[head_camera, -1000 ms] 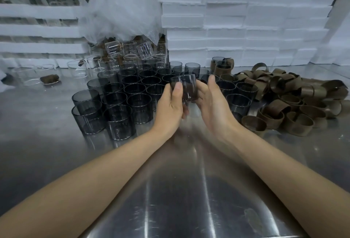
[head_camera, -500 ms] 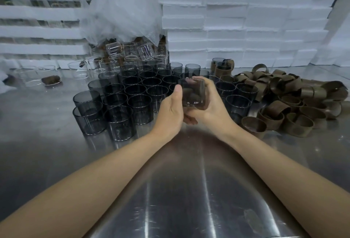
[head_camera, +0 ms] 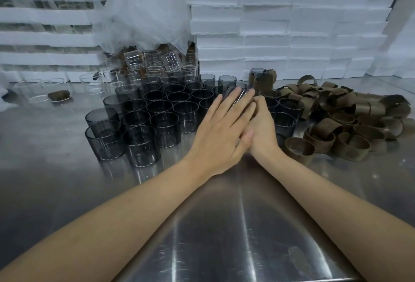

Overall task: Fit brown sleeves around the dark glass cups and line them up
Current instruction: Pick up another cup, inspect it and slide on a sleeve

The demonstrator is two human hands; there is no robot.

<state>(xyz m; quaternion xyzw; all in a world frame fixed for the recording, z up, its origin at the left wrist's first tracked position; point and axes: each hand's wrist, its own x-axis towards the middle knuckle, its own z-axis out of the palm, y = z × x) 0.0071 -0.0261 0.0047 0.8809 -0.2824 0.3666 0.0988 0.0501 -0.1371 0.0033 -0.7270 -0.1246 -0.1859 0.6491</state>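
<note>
Left hand (head_camera: 224, 133) moved flat over dark glass cup (head_camera: 238, 95); right hand (head_camera: 263, 129) beneath, grip unclear; neighbouring cups (head_camera: 165, 128) empty

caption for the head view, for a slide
Left hand flat over a dark glass cup against the right hand, brown sleeves piled beside

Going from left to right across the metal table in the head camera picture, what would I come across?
clear glass dishes → bare dark glass cups → left hand → right hand → pile of brown sleeves
</note>
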